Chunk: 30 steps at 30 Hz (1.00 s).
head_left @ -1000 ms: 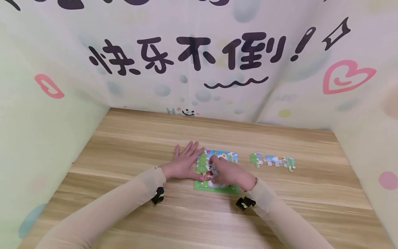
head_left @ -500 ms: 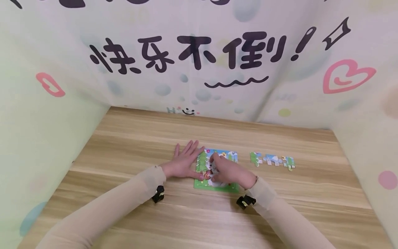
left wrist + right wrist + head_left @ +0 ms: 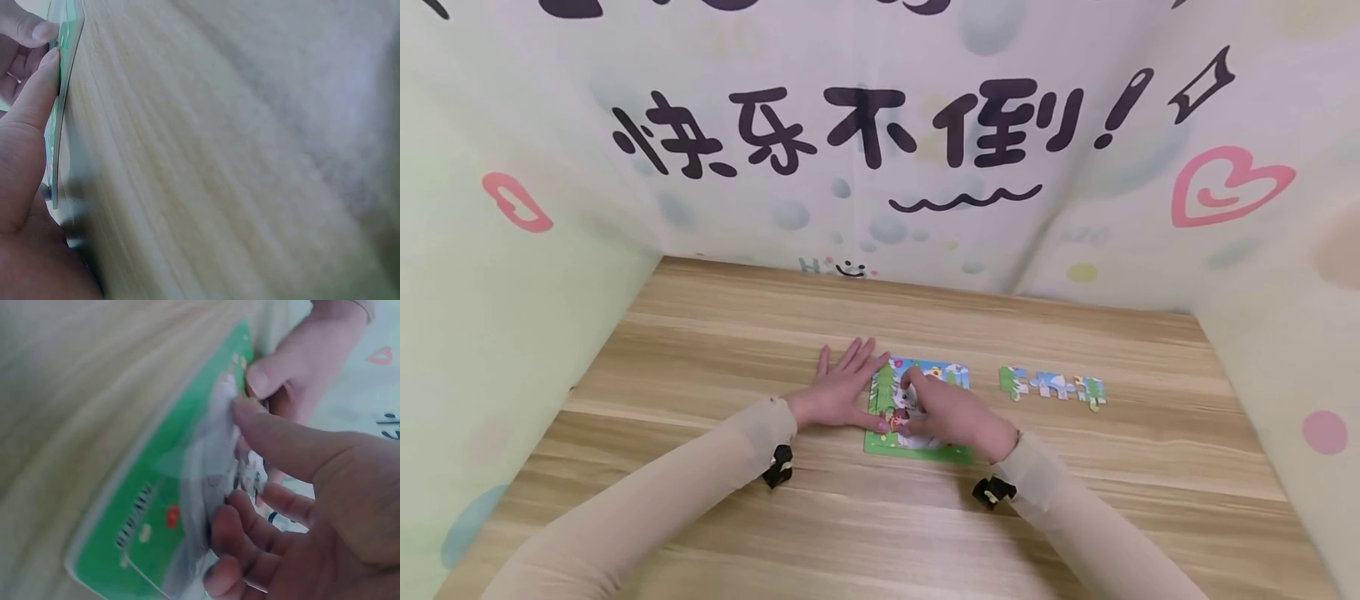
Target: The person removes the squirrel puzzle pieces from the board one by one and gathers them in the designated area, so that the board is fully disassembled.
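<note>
Across the upper frame, the backdrop (image 3: 820, 237) reads "快乐不倒!". Lower centre on the surface (image 3: 880, 525), the jigsaw puzzle (image 3: 887, 387) looks mostly filled, its green-border lettering (image 3: 133, 517) illegible. The left hand (image 3: 842, 396) spreads wide, thumb on its edge; the right hand (image 3: 958, 414) curls over it, any grip unclear. Right of centre, three jigsaw pieces (image 3: 1051, 384) lie loose, apparently unplaced.
</note>
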Motion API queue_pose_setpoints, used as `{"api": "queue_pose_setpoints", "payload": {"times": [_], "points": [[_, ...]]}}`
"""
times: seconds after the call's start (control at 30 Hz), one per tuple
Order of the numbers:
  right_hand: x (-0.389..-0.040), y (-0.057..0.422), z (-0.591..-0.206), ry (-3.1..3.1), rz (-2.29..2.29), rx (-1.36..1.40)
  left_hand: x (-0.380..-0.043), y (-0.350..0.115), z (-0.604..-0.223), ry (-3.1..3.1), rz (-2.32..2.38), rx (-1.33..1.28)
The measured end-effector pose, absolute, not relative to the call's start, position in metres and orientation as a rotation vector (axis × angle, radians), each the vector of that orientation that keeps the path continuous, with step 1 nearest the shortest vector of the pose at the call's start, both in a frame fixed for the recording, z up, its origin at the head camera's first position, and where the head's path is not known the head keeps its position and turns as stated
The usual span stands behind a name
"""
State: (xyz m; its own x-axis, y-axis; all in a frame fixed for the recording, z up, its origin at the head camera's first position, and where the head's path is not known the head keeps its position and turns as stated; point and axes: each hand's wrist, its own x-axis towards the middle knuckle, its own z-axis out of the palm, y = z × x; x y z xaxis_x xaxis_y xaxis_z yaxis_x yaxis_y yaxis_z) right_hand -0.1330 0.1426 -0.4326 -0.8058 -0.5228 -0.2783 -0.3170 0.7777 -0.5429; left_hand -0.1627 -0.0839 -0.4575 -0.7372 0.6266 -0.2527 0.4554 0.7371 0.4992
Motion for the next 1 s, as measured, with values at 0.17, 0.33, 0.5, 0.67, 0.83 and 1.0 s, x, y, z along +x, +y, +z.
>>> {"api": "queue_pose_setpoints", "payload": {"times": [0.17,0.33,0.5,0.67,0.83,1.0], "points": [[-0.132,0.14,-0.436,2.672,-0.626,-0.725,-0.164,-0.085,-0.458,2.538,0.568,0.829],[-0.133,0.141,-0.438,2.669,-0.648,-0.78,-0.164,-0.085,-0.459,2.538,0.577,0.824],[-0.135,0.144,-0.44,2.643,-0.669,-0.798,-0.163,-0.085,-0.46,2.531,0.584,0.831],[-0.136,0.145,-0.444,2.648,-0.69,-0.826,-0.16,-0.088,-0.459,2.529,0.609,0.821],[-0.138,0.147,-0.446,2.652,-0.704,-0.852,-0.16,-0.087,-0.457,2.529,0.594,0.828],[-0.138,0.147,-0.444,2.637,-0.719,-0.833,-0.162,-0.085,-0.461,2.535,0.591,0.828]]}}
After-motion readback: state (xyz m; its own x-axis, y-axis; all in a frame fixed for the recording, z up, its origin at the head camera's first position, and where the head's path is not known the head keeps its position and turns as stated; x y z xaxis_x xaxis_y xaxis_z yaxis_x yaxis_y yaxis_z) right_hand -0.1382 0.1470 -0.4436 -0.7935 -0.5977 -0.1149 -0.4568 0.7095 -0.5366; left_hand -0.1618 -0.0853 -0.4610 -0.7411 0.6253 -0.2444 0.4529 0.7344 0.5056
